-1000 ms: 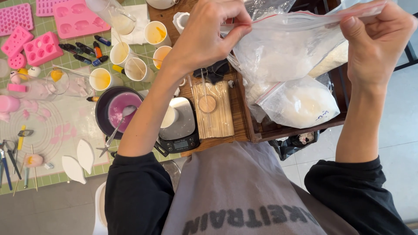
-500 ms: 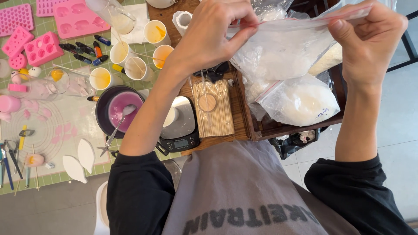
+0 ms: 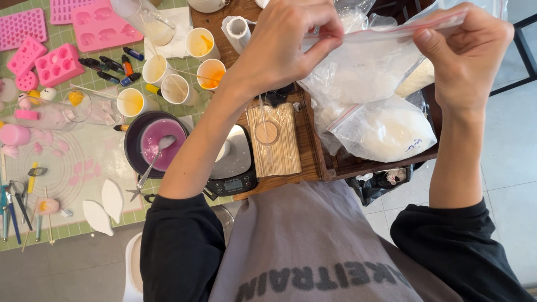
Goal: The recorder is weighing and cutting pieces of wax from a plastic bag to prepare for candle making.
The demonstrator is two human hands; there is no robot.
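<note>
Clear plastic zip bag (image 3: 363,72) is being pinched along its seal by the left hand (image 3: 285,42) and right hand (image 3: 464,53). Both are gripping opposite ends, keeping the white powder hanging below, over the wooden tray (image 3: 335,165).

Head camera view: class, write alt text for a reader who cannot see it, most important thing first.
Two bare hands, left hand and right hand, pinch the top seal of a clear zip bag of white powder above a wooden tray. On the green mat to the left are pink silicone moulds, paper cups, a kitchen scale and a bowl of pink liquid.
</note>
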